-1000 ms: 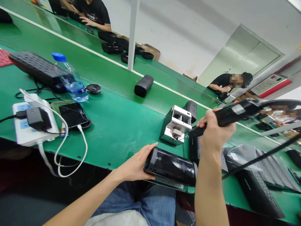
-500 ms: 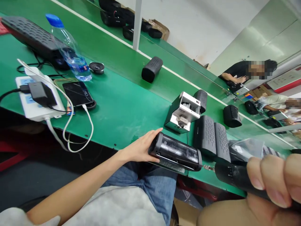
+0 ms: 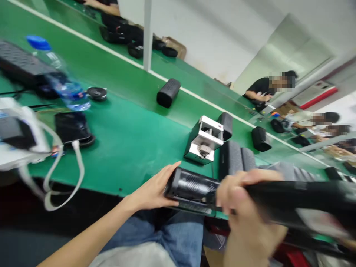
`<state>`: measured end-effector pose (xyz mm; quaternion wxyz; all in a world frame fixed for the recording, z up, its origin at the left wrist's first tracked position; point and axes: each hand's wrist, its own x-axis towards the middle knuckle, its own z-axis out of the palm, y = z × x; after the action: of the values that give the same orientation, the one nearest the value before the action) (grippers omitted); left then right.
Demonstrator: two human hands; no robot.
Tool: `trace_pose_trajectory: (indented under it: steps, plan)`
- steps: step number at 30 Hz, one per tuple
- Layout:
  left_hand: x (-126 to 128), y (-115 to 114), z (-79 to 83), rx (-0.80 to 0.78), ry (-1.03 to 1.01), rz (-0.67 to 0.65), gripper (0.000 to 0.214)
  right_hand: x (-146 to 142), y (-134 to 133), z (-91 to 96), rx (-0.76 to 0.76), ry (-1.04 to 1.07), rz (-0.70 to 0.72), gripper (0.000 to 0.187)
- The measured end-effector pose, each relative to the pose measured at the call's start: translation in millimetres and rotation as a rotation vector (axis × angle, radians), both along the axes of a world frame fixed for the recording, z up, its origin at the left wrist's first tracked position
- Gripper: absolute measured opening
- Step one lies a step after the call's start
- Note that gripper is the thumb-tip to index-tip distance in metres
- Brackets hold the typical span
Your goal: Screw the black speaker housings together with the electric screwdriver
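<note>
My left hand (image 3: 151, 191) is wrapped round the left end of a black speaker body (image 3: 194, 185) with a perforated, glossy side, at the green table's front edge. In my right hand (image 3: 247, 211) is a black electric screwdriver (image 3: 289, 198), lying almost level and smeared by motion. The fingers of that hand are at the speaker's right end and cover it. The driver's bit is hidden, so I cannot tell whether it touches the speaker. Behind the speaker stands a small white-and-dark machine (image 3: 204, 141), open at the front, which looks like a screw feeder.
Grey speaker covers (image 3: 233, 157) stand right of the machine. Left on the green table (image 3: 133, 144) are a water bottle (image 3: 69, 92), a loose speaker driver (image 3: 96, 93), a charging phone (image 3: 71, 126) and a power strip (image 3: 33, 122). A post (image 3: 147, 37) rises behind; co-workers sit across.
My right hand has moved left and forward, its fingers now at the speaker's right end. The screwdriver has swung to nearly level. The view has shifted; my left hand still holds the speaker.
</note>
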<state>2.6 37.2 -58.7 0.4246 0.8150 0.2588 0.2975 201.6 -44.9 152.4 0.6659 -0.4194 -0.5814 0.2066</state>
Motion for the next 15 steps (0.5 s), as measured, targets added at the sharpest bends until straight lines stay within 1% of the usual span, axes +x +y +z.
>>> trace_pose_trajectory:
  steps: [2,3,6,8,9,11,13,15]
  plan:
    - [-2,-5,-7.9,0.014,0.015,0.026,0.138,4,0,-20.6,-0.051,-0.006,0.009,0.014]
    - [-2,-6,-15.2,0.030,0.028,0.064,0.134,6,0,-30.7,-0.078,-0.012,0.032,0.015]
    - [-2,-3,-41.1,0.108,0.028,0.115,0.125,10,0,-56.7,-0.062,0.009,0.064,0.028]
    - [-1,-1,-51.8,0.120,0.029,0.144,0.117,9,0,-69.7,-0.045,0.052,0.057,0.034]
    - [-1,-1,-53.9,0.117,0.033,0.155,0.113,7,0,-75.0,-0.045,0.075,0.050,0.037]
    - [-1,-3,-53.1,0.107,0.038,0.163,0.113,2,0,-83.4,-0.036,0.119,0.030,0.042]
    - [-1,-3,-49.1,0.096,0.029,0.155,0.119,-2,1,-88.7,-0.022,0.150,0.016,0.044]
    - [-2,-1,-44.8,0.083,0.021,0.135,0.127,-5,3,-90.2,0.015,0.165,0.001,0.044]
